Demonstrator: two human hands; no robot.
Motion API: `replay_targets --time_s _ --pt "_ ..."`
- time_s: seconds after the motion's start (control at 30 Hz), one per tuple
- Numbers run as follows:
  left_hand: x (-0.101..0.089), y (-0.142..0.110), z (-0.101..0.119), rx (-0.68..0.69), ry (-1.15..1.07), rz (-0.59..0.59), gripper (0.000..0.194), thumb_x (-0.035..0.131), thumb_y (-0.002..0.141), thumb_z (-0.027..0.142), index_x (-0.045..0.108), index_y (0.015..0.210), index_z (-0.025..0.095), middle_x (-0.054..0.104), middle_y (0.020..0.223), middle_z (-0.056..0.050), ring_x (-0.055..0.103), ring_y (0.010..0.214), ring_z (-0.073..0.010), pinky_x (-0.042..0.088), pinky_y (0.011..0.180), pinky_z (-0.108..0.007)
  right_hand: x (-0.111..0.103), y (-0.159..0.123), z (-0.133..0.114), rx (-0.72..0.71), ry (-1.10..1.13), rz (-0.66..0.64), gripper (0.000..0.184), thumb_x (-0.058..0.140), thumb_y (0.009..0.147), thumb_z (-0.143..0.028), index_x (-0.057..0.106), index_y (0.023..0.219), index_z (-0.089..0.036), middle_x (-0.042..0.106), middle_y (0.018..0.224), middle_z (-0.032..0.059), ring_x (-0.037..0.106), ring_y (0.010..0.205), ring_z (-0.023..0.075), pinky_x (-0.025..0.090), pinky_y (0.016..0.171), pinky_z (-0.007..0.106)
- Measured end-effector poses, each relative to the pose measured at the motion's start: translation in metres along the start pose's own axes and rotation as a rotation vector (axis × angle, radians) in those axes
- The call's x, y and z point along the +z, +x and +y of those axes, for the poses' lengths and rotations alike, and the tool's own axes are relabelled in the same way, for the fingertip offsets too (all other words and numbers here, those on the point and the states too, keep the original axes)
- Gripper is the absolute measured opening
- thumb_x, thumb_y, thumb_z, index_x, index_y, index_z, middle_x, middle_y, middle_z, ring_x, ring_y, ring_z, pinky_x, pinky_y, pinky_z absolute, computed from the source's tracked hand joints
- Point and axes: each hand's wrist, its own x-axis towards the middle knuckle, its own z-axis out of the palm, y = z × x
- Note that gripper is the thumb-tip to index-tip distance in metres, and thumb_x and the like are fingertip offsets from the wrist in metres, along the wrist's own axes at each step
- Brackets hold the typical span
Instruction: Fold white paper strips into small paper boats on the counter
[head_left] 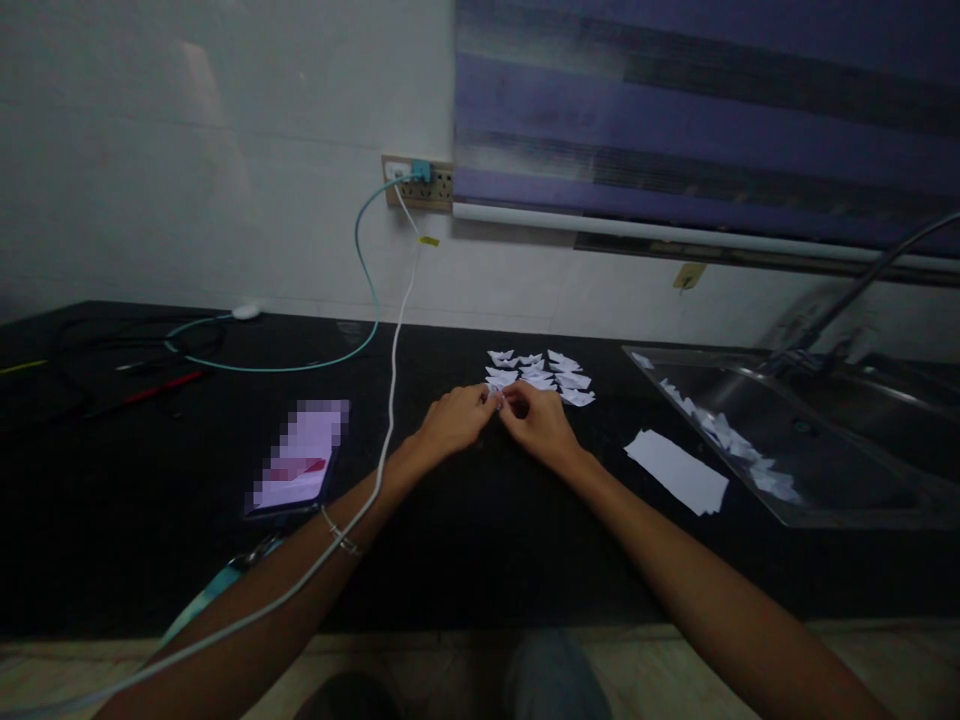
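My left hand (457,418) and my right hand (538,422) meet over the black counter, fingertips closed together. Between them they pinch a small piece of folded white paper (496,395), mostly hidden by the fingers. Just beyond the hands, several small white paper boats (568,381) stand in rows on the counter. To the right of my right hand lies a stack of white paper sheets (679,470).
More folded papers (724,437) line the near-left rim of the metal sink (855,512). A phone (300,455) lies on the left, its screen lit. A white cable (391,390) runs from the wall socket (431,190) across my left forearm. A red pen-like object (161,388) lies farther left.
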Motion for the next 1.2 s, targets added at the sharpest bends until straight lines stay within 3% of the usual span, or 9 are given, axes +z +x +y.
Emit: replay_targets --time_s 0.13,0.27,0.47,0.67,0.8,0.93,1.03,1.2 --pt "-0.001 -0.001 0.003 -0.064 0.017 -0.001 0.041 0.036 0.097 0.048 0.064 0.087 0.02 0.066 0.081 -0.009 0.06 0.071 -0.0218 0.04 0.064 -0.03 0.0 0.0 0.0 -0.018 -0.003 -0.001 0.012 0.057 0.086 -0.02 0.066 0.093 -0.019 0.073 0.081 0.0061 0.067 0.07 0.0188 0.051 0.07 0.032" --pt "-0.004 -0.001 0.003 -0.036 0.083 0.034 0.038 0.042 0.095 0.049 0.064 0.085 0.02 0.066 0.079 -0.008 0.059 0.069 -0.0213 0.038 0.062 -0.03 0.001 -0.002 0.002 -0.001 0.012 0.014 0.011 0.057 0.086 -0.021 0.067 0.091 -0.019 0.072 0.08 0.0055 0.067 0.069 0.0183 0.052 0.069 0.031" --pt "-0.014 0.0 0.0 0.087 -0.189 0.094 0.027 0.056 0.088 0.046 0.063 0.097 0.021 0.064 0.074 -0.001 0.056 0.064 -0.0156 0.037 0.06 -0.025 -0.005 0.0 0.004 -0.04 -0.039 0.025 0.012 0.056 0.088 -0.023 0.067 0.091 -0.021 0.07 0.08 0.0041 0.064 0.071 0.0187 0.05 0.07 0.032" --pt "-0.019 -0.001 -0.002 0.169 -0.233 0.102 0.022 0.057 0.088 0.038 0.067 0.086 0.019 0.067 0.078 -0.002 0.059 0.072 -0.0162 0.041 0.066 -0.025 -0.014 0.003 0.004 -0.075 -0.119 -0.009 0.013 0.055 0.088 -0.022 0.068 0.088 -0.021 0.069 0.08 0.0051 0.062 0.072 0.0192 0.048 0.07 0.034" --pt "-0.017 0.001 -0.006 0.157 -0.261 0.109 0.022 0.059 0.087 0.035 0.067 0.079 0.017 0.067 0.074 -0.003 0.059 0.069 -0.0153 0.042 0.064 -0.025 -0.012 0.003 0.005 -0.013 -0.04 0.03 0.011 0.057 0.087 -0.023 0.067 0.089 -0.02 0.068 0.08 0.0048 0.062 0.072 0.0185 0.049 0.069 0.033" --pt "-0.018 0.003 -0.007 0.068 -0.513 0.04 0.022 0.062 0.084 0.034 0.066 0.076 0.013 0.061 0.06 0.0 0.057 0.056 -0.0126 0.042 0.055 -0.023 -0.006 0.005 0.012 0.093 0.142 0.061 0.012 0.06 0.084 -0.026 0.067 0.091 -0.019 0.07 0.083 0.0054 0.065 0.076 0.0188 0.052 0.07 0.032" --pt "-0.021 0.003 -0.005 0.044 -0.652 -0.024 0.02 0.063 0.083 0.03 0.064 0.075 0.012 0.062 0.061 -0.001 0.056 0.054 -0.0109 0.044 0.053 -0.022 -0.002 0.008 0.021 0.142 0.248 0.054 0.013 0.062 0.083 -0.028 0.068 0.09 -0.018 0.07 0.084 0.0055 0.066 0.077 0.0188 0.053 0.074 0.033" --pt "-0.021 0.002 -0.004 0.039 -0.582 -0.057 0.019 0.058 0.086 0.028 0.061 0.077 0.013 0.062 0.065 -0.002 0.056 0.054 -0.0101 0.043 0.054 -0.021 -0.005 0.009 0.023 0.123 0.268 0.019 0.014 0.061 0.084 -0.028 0.07 0.087 -0.018 0.072 0.085 0.0054 0.066 0.08 0.019 0.053 0.074 0.033"
